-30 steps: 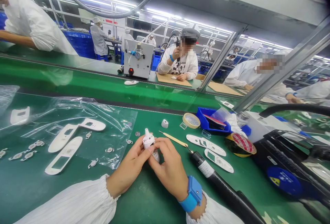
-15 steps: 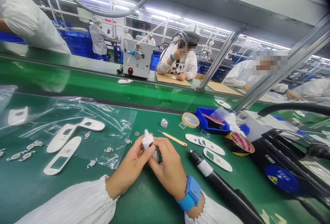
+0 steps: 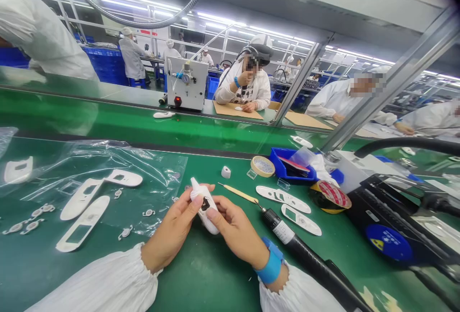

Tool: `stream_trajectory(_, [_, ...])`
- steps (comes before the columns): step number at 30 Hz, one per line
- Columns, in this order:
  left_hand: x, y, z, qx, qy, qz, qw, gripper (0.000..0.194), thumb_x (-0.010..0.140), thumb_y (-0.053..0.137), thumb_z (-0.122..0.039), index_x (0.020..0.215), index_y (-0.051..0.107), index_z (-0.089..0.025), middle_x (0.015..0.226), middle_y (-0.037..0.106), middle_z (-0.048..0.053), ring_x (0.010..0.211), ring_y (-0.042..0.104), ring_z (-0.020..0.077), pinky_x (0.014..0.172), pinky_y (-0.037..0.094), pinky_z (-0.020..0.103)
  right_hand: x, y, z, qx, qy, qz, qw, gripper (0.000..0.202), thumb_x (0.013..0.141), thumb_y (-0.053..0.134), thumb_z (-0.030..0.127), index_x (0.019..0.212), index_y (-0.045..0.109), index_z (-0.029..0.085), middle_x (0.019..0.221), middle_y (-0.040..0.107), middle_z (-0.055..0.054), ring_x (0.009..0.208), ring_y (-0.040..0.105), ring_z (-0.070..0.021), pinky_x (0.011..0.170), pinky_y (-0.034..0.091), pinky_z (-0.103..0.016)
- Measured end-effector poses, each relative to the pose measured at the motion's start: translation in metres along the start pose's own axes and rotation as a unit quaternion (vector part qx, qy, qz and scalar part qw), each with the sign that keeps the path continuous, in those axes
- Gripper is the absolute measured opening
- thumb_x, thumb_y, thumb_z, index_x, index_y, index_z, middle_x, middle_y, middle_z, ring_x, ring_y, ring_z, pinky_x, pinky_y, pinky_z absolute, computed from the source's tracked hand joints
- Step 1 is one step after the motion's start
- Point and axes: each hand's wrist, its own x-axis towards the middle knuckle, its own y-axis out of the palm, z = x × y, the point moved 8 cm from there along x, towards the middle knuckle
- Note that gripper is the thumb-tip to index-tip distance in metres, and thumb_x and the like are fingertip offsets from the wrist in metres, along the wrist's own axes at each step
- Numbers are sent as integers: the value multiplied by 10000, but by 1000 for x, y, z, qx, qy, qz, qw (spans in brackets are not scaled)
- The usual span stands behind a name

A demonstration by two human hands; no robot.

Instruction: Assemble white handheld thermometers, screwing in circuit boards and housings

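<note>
A white ear thermometer (image 3: 208,213) is held over the green bench between both hands, its narrow tip pointing up and left. A dark opening shows on the side facing me. My left hand (image 3: 178,221) is closed around the tip end, thumb on the body. My right hand (image 3: 241,229) grips the lower part, thumb beside the dark opening. Beyond the hands lie a small white cap (image 3: 225,172) and a cream-handled pointed tool (image 3: 238,193). Right of them rests a black electric screwdriver (image 3: 294,245), with white shell pieces (image 3: 301,219) close by.
At left, white shell parts (image 3: 83,223) and several small white clips (image 3: 125,233) lie on and near a clear plastic bag (image 3: 154,163). Tape rolls (image 3: 330,196), a blue bin (image 3: 275,158) and a black machine (image 3: 381,225) stand right. Across the green belt (image 3: 125,122), co-workers sit.
The thermometer has been turned, so its side with the dark opening now faces me and more of its body shows. My right hand has shifted lower along it. The view has shifted slightly.
</note>
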Motion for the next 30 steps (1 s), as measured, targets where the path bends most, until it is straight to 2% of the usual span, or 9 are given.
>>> stream_trajectory(3, [2, -6, -7, 52, 13, 3, 999, 335, 800, 529, -384, 1106, 530, -248, 1142, 563, 6, 1097, 459, 176, 967, 341, 292, -1, -8, 3, -65, -29, -31, 997, 255, 847, 444, 361, 1022, 549, 209, 906, 624, -16, 806, 574, -145, 712, 449, -259])
stream_trajectory(7, [4, -16, -20, 131, 30, -17, 991, 311, 729, 623, -361, 1009, 577, -232, 948, 626, -7, 943, 542, 153, 851, 429, 248, -7, -16, 12, -206, -92, -84, 971, 235, 847, 456, 307, 1055, 544, 241, 981, 622, -5, 870, 559, -150, 770, 424, -268])
stream_trajectory(11, [5, -19, -24, 177, 21, -4, 984, 327, 712, 642, -354, 1013, 583, -242, 971, 636, -11, 954, 549, 152, 860, 432, 245, -10, -20, 15, -240, -116, -102, 958, 242, 849, 455, 298, 1070, 537, 244, 1003, 622, -12, 901, 559, -156, 791, 423, -273])
stream_trajectory(17, [7, -21, -24, 198, 38, -20, 979, 281, 715, 631, -372, 964, 605, -243, 931, 647, -13, 902, 567, 148, 823, 453, 245, -11, -21, 19, -221, -127, -110, 961, 222, 829, 497, 313, 1032, 547, 238, 975, 627, -2, 873, 566, -138, 765, 433, -251])
stream_trajectory(23, [6, -12, -18, 208, 61, 20, 976, 215, 748, 605, -332, 948, 605, -251, 949, 606, -7, 925, 545, 147, 819, 448, 246, -11, -23, 22, -180, -140, -107, 968, 159, 838, 490, 276, 974, 558, 229, 913, 623, 8, 821, 564, -108, 730, 435, -218])
stream_trajectory(30, [4, -11, -25, 264, 123, 42, 956, 191, 771, 586, -284, 961, 606, -291, 961, 593, -17, 976, 507, 141, 828, 419, 236, -14, -24, 24, -140, -165, -128, 968, 135, 813, 530, 221, 937, 582, 214, 898, 625, -5, 825, 567, -110, 739, 440, -217])
